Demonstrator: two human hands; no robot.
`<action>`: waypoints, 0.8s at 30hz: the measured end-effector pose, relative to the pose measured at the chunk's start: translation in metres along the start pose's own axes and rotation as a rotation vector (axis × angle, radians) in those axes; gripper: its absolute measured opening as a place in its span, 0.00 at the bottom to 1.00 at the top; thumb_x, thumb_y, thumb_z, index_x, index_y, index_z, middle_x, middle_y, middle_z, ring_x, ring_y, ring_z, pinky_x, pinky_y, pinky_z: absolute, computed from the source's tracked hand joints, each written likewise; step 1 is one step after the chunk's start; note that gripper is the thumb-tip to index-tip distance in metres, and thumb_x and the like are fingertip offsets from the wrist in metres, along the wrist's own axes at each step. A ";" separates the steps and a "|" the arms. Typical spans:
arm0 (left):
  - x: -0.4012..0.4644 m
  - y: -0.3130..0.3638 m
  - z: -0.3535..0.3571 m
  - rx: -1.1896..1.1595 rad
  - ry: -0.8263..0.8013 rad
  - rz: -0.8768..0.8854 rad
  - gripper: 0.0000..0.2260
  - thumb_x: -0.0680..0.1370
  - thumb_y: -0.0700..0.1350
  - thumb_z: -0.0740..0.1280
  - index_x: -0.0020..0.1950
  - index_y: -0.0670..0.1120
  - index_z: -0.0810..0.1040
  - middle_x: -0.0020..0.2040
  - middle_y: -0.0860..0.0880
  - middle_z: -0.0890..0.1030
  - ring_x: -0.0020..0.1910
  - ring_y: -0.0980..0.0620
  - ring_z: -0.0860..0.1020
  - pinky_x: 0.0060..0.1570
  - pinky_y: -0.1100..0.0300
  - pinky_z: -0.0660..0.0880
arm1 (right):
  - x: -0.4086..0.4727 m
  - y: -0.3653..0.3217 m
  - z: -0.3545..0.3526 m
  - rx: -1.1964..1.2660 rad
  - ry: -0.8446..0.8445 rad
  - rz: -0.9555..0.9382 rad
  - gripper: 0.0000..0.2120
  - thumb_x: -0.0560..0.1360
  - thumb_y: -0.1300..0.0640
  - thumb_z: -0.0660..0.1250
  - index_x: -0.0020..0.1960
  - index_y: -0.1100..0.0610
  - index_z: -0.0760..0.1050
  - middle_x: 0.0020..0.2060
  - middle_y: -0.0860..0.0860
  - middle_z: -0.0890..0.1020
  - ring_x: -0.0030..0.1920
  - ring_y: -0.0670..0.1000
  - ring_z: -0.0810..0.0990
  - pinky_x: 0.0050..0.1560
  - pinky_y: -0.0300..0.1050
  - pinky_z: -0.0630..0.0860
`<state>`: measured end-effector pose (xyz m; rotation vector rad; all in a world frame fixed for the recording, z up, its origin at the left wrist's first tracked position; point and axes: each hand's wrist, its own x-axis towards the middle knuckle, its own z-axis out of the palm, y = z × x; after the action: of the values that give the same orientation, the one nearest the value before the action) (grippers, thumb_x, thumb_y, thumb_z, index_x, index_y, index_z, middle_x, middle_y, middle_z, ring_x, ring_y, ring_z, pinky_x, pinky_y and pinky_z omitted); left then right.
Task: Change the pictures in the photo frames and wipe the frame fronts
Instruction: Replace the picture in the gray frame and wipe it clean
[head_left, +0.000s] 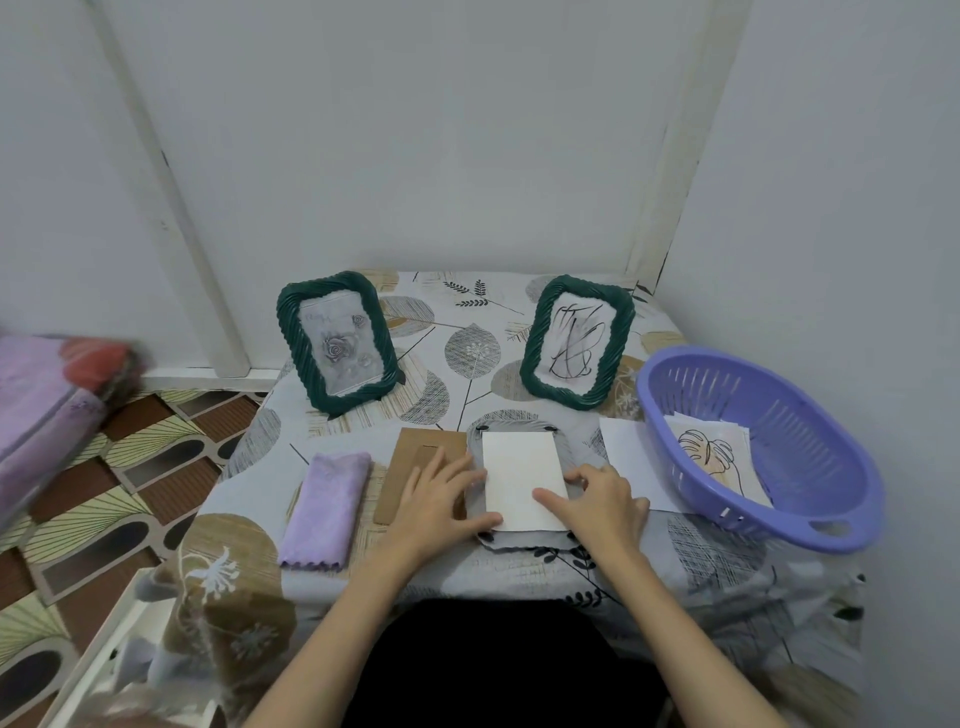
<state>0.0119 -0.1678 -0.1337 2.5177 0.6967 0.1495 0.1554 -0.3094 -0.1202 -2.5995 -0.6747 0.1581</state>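
A third frame (519, 540) lies face down at the table's front, with a white picture sheet (522, 475) blank side up on its back. My left hand (441, 501) presses flat on the sheet's left edge, my right hand (597, 499) on its right edge. The brown cardboard backing (410, 467) lies just left of them. Two green rope-edged frames stand upright behind: the left frame (336, 340) shows a rose, the right frame (576, 340) a black line drawing. A folded lilac cloth (327, 506) rests at the front left.
A purple plastic basket (769, 457) with spare line-drawing pictures (711, 457) sits at the right, half over a white sheet (628, 457). Walls close in behind and on the right. Folded bedding (47, 400) and a white tray edge (104, 639) are on the floor at left.
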 end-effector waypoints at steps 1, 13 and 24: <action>0.000 0.000 0.002 0.018 -0.012 0.001 0.34 0.67 0.68 0.63 0.70 0.56 0.65 0.75 0.57 0.58 0.76 0.52 0.46 0.73 0.48 0.43 | 0.000 0.000 0.001 0.022 0.011 0.025 0.22 0.63 0.35 0.68 0.50 0.47 0.77 0.52 0.48 0.78 0.56 0.53 0.75 0.54 0.51 0.65; -0.002 -0.005 0.000 0.070 0.022 0.009 0.47 0.55 0.76 0.52 0.69 0.56 0.64 0.73 0.59 0.62 0.76 0.54 0.49 0.73 0.47 0.44 | 0.003 -0.006 -0.003 0.277 -0.009 0.243 0.10 0.64 0.43 0.73 0.39 0.48 0.79 0.45 0.46 0.83 0.54 0.53 0.77 0.57 0.51 0.63; 0.004 0.000 0.006 0.015 0.127 0.017 0.49 0.53 0.80 0.49 0.64 0.52 0.73 0.64 0.55 0.71 0.69 0.52 0.63 0.70 0.54 0.56 | -0.003 -0.006 -0.002 0.325 0.015 0.244 0.11 0.62 0.45 0.74 0.42 0.48 0.81 0.45 0.45 0.84 0.53 0.52 0.78 0.56 0.50 0.64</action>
<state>0.0170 -0.1682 -0.1387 2.5462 0.7293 0.3133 0.1507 -0.3065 -0.1160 -2.3557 -0.2944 0.2973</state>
